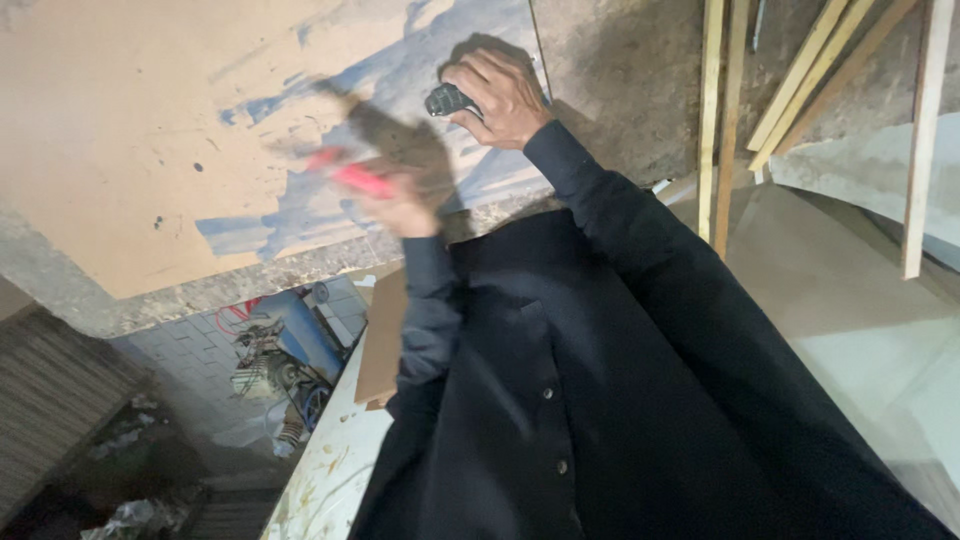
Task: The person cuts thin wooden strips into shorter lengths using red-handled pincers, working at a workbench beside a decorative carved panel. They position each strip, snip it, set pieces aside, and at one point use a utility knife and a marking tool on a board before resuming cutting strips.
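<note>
My right hand [500, 95] is closed around a small black object [447, 100] and rests against a tan board [130, 130] smeared with blue and white patches. My left hand [395, 200] is lower and to the left, blurred by motion, and grips a red pen-like tool [350, 175] against the same board. Both arms are in dark sleeves that rise from my dark buttoned shirt [560, 400]. What the black object is cannot be made out.
Several thin wooden slats [720, 110] lean at the upper right. A rough grey edge [250, 285] borders the board. At the lower left are a tiled floor, a blue machine [290, 370], a cardboard sheet [380, 345] and scattered debris.
</note>
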`<action>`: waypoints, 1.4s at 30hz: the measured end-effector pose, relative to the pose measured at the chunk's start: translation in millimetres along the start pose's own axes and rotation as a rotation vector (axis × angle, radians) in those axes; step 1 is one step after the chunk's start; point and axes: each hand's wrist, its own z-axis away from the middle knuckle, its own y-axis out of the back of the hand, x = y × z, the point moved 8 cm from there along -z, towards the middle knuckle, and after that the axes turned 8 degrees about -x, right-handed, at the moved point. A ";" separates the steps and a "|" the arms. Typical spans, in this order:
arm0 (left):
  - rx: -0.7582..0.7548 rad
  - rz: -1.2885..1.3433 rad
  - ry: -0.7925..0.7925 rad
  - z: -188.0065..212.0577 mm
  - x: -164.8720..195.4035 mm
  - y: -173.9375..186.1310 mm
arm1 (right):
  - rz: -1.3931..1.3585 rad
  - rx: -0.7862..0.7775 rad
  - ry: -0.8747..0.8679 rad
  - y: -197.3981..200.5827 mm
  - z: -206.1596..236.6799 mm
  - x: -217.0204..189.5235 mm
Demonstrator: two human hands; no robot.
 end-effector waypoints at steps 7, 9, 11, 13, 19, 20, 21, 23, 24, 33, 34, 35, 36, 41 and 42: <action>-0.033 0.037 0.213 -14.0 -25.9 27.1 | 0.003 -0.111 -0.062 -7.5 3.3 4.6; 0.109 0.240 0.065 -17.9 -13.7 49.7 | 0.072 -0.103 -0.008 -5.0 2.8 4.9; 0.082 0.259 0.043 -15.9 -4.8 55.3 | 0.112 -0.124 0.003 -6.7 5.2 3.2; -0.126 0.127 0.147 -14.8 -10.7 43.2 | 0.116 -0.152 0.012 -6.9 6.3 5.0; -0.123 -0.042 0.051 -27.6 36.8 69.7 | 0.159 -0.218 0.018 -15.9 14.6 3.9; -0.083 0.006 0.013 -29.5 44.8 73.7 | 0.166 -0.215 0.027 -16.7 13.8 4.6; -0.045 0.052 -0.019 -27.8 48.8 74.1 | 0.186 -0.209 0.030 -17.0 13.6 5.4; 0.117 0.277 -0.129 -16.2 45.7 71.6 | 0.215 -0.200 0.032 -18.9 13.6 4.7; 0.235 0.461 -0.213 -5.6 33.4 61.3 | 0.201 -0.197 0.030 -19.3 13.4 4.6; 0.089 0.348 0.038 -2.2 -22.8 22.6 | 0.262 -0.234 0.001 -20.5 14.1 4.3; 0.214 0.364 -0.001 1.0 -22.0 27.7 | 0.251 -0.225 -0.001 -19.3 13.3 4.5; 0.338 0.373 -0.037 5.9 -22.5 30.6 | 0.234 -0.215 -0.008 -18.4 12.8 4.0; 0.052 0.280 0.103 2.7 -28.4 4.6 | 0.232 -0.206 -0.003 -17.5 11.9 3.4; -0.087 0.170 0.234 3.8 -44.1 -13.3 | 0.228 -0.201 -0.017 -14.0 11.9 3.6; 0.067 0.274 0.216 5.7 -46.5 -5.3 | 0.222 -0.197 -0.013 -13.1 12.1 3.5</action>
